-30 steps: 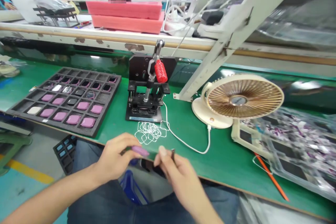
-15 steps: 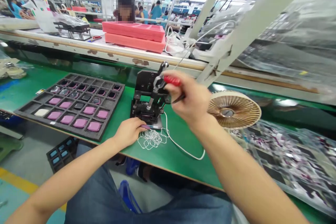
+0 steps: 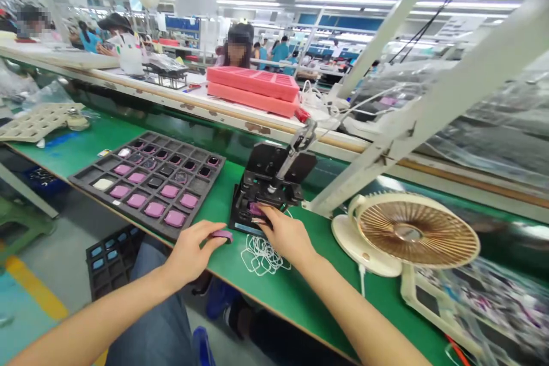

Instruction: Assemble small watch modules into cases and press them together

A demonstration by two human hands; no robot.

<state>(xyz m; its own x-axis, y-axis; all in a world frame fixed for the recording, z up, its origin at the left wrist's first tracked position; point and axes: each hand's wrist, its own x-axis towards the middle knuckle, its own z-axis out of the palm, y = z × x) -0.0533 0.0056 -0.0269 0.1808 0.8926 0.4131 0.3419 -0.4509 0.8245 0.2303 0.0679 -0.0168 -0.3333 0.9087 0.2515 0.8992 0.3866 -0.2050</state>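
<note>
Left hand (image 3: pixel 193 253): fingertips pinched on a purple piece (image 3: pixel 223 235), above the table (image 3: pixel 294 299) near its front edge
Right hand (image 3: pixel 292 235): fingers on a second purple piece (image 3: pixel 256 209) in the press (image 3: pixel 278 172); gripping or only touching, can't tell
Lever: raised (red grip (image 3: pixel 302 115) beside the pink trays (image 3: pixel 253 94))
Step, my read: seating or removing at press
Next move calls for: fingers clear before any clamping, left piece held steady
White loops (image 3: pixel 262 258): heaped before press
</note>
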